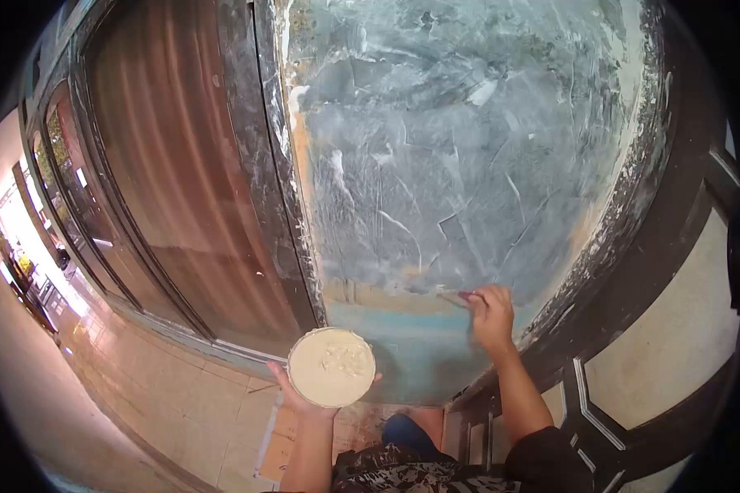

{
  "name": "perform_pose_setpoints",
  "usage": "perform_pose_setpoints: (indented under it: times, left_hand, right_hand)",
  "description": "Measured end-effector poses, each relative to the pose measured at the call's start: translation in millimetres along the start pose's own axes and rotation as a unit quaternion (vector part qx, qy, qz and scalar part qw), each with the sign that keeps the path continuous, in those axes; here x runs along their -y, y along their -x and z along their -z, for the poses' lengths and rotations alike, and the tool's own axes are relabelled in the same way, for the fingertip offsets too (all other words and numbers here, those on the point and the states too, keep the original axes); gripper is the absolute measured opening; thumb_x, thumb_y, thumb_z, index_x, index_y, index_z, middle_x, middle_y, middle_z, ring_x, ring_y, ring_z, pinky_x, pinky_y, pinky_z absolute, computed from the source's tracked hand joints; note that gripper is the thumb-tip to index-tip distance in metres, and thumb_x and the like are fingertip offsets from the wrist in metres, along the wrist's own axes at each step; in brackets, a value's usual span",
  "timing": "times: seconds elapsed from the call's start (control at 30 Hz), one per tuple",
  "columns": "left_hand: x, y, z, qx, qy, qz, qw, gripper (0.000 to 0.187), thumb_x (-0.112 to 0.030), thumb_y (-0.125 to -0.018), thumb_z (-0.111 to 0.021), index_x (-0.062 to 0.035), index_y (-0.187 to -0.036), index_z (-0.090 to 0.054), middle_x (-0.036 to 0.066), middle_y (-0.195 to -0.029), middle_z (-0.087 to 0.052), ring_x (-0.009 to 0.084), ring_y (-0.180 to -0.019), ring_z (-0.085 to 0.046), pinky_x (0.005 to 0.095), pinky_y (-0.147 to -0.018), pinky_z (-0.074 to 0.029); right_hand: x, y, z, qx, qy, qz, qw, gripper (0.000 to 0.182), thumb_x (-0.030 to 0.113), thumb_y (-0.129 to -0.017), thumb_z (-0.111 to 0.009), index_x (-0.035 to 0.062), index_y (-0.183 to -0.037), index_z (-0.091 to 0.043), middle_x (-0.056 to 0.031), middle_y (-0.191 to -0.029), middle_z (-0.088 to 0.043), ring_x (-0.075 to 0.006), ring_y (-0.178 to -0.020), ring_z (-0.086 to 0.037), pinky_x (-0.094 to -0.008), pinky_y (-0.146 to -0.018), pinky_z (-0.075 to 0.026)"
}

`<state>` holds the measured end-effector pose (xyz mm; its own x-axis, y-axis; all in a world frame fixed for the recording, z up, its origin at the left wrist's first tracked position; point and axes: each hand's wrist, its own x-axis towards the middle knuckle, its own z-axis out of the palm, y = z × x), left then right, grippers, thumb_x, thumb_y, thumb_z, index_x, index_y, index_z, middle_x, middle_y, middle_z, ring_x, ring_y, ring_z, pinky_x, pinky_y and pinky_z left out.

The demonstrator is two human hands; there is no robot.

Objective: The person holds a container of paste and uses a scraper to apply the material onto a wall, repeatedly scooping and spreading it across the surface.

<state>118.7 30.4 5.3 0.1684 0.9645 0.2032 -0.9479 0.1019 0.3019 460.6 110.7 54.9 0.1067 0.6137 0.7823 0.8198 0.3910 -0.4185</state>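
Observation:
A round tub (334, 406) filled with cream-coloured putty (321, 374) rests on my left hand (302, 401), whose fingers and thumb spread around it from below. The putty's surface is ridged and scooped on its upper right. My right hand (493, 319) grips a putty knife (462, 295) by its reddish handle. Its blade lies at the lower edge of the grey skim coat on the wall (452, 197). Just beneath the blade runs a beige band, then a blue-green painted strip (403, 322). Raised ridges and white smears mark the grey area.
Left of the wall stands a dark-framed window (189, 181) with a reddish-brown curtain behind the glass. A dark panelled door (633, 361) is at my right. Below are a tiled floor (181, 419) and a cardboard sheet (278, 440). Bright daylight enters at far left.

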Motion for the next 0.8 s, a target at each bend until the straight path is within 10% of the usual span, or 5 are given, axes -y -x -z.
perform_pose_setpoints:
  times: [0.8]
  left_hand:
    - [-6, 22, -5, -0.026, 0.079, -0.003, 0.997, 0.119, -0.102, -0.076, -0.028, -0.0176, -0.161, -0.035, 0.022, -0.163, -0.034, 0.0568, -0.141, -0.039, 0.0915, -0.097, -0.029]
  right_hand:
    - [3, -1, -7, 0.007, 0.015, -0.021, 1.000, 0.010, 0.010, -0.089, -0.072, 0.0037, -0.097, -0.070, -0.0091, -0.096, -0.069, -0.0357, -0.092, -0.060, -0.0437, -0.081, -0.049]
